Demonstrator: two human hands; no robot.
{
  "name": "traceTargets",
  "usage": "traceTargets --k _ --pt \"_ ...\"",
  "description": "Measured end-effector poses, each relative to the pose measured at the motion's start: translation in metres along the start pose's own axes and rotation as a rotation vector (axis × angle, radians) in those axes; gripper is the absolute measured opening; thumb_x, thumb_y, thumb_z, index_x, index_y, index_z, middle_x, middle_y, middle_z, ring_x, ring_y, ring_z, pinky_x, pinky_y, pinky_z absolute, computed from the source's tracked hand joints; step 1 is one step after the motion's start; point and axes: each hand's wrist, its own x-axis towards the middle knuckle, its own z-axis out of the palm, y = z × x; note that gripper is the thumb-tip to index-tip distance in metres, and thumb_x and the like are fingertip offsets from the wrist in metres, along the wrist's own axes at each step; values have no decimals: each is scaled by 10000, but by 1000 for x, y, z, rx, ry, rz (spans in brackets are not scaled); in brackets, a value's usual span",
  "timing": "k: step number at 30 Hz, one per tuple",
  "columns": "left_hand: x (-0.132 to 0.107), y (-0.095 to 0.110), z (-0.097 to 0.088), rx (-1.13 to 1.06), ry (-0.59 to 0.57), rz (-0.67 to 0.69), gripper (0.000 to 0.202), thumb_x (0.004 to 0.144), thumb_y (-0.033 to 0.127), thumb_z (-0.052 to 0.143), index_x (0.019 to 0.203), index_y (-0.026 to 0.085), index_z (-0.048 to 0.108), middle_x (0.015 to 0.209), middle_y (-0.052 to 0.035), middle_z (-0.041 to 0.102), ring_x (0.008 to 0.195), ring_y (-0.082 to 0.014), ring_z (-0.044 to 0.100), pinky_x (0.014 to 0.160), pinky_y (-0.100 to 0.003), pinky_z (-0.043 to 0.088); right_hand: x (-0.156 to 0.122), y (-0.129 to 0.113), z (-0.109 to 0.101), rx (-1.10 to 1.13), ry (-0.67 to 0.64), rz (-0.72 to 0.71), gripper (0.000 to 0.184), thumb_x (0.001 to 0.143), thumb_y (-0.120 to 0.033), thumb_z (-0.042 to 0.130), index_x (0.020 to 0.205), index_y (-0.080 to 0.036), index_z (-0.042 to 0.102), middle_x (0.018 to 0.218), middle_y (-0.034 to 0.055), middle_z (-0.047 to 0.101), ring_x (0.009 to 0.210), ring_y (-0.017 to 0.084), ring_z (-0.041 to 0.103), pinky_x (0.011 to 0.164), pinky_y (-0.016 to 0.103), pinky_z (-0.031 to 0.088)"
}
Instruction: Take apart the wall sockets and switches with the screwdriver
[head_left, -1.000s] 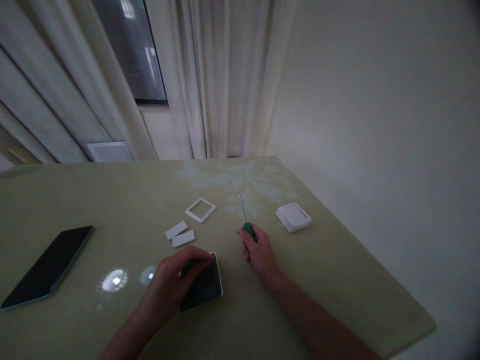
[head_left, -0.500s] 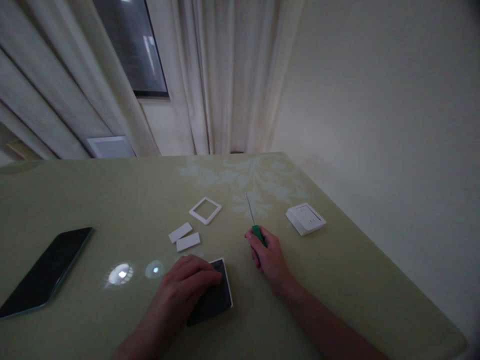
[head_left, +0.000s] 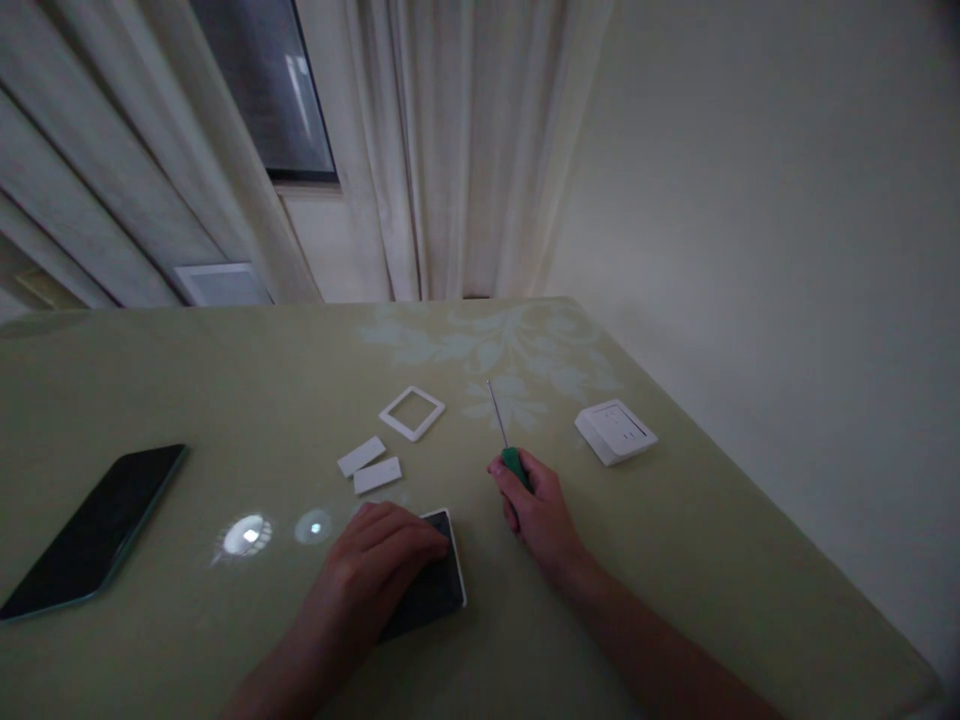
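My left hand (head_left: 379, 555) lies over a dark square piece with a thin white rim (head_left: 431, 597) on the table, its fingers curled across the top. The palm and fingers hide the left part of that piece. In my closed right hand (head_left: 541, 515) is a screwdriver (head_left: 515, 465) with a green handle, its thin metal shaft pointing forward and slightly left, away from me. Beyond my left hand lie two small white rectangular plates (head_left: 377, 475), one touching or overlapping the other. A white square frame (head_left: 412, 414) lies flat just past them.
A white wall socket (head_left: 616, 432) sits to the right of my right hand. A dark tablet or large phone (head_left: 94, 533) lies at the left. The greenish table (head_left: 247, 400) meets a wall (head_left: 750, 250) on the right and curtains (head_left: 465, 150) behind.
The view has tilted slightly, so the table things appear a little higher. Both hands keep nearly the same pose; the left fingers have shifted slightly over the dark piece.
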Motion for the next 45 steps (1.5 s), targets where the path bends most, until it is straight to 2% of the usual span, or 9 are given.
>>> traceTargets --k 7,12,18,23,31,36,45 --pt "7 4 -2 -14 -8 4 287 1164 335 554 997 250 771 903 -13 785 830 -185 709 794 -310 529 -1 -1 0 4 3 -8 367 893 -587 724 846 -242 606 501 -99 438 414 103 349 400 240 272" --pt "6 4 0 5 -19 -24 321 1164 396 549 977 248 765 888 -10 768 835 -196 692 822 -338 503 -1 -2 0 5 3 -9 359 900 -576 716 854 -237 606 505 -98 434 416 101 345 404 241 273" --pt "3 6 -3 27 -72 8 209 1155 281 574 1061 261 759 960 -11 782 879 -202 682 853 -354 485 -1 -1 0 4 3 -2 335 905 -558 707 871 -237 620 522 -95 445 422 105 369 402 238 285" --pt "1 10 -6 65 -118 19 228 1167 245 528 1115 264 750 1003 -19 792 903 -211 682 873 -363 476 -1 -1 -1 -4 0 -4 332 916 -555 707 875 -237 622 508 -97 445 416 103 358 403 236 283" --pt "1 14 -7 138 -161 97 324 1199 300 414 1190 250 734 1067 -32 806 942 -224 676 902 -380 433 0 -1 0 -3 3 -14 386 909 -595 726 863 -232 605 521 -99 449 436 99 374 416 225 301" --pt "1 18 -5 152 -141 144 274 1192 281 456 1150 240 723 990 -16 792 868 -218 645 867 -381 408 -1 -1 1 4 4 -5 373 915 -586 719 863 -239 592 526 -98 451 431 98 367 406 223 287" --pt "7 20 -4 132 -175 64 227 1156 208 532 1066 272 730 947 15 776 850 -216 648 864 -381 404 0 0 0 9 -1 -14 379 911 -585 724 849 -238 585 536 -94 455 435 95 378 416 225 294"
